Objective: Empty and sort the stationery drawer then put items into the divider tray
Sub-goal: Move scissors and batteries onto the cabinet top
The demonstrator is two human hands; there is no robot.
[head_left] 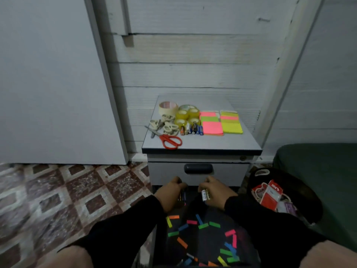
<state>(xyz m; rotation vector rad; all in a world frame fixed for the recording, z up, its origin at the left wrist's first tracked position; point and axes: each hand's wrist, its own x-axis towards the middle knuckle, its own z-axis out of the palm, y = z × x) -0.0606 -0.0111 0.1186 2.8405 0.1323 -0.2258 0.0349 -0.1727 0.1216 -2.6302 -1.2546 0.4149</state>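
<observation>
Patterned floor tiles (81,190), green cushion (318,171)

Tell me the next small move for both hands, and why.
Probably lift both hands to the cabinet top: the right hand and left hand each grip batteries, and a sorted row of batteries already lies there beside the tape rolls.

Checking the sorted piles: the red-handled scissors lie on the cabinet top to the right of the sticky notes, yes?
Not quite. In the head view the red-handled scissors lie on the cabinet top to the left of the sticky notes, at its front left corner.
</observation>
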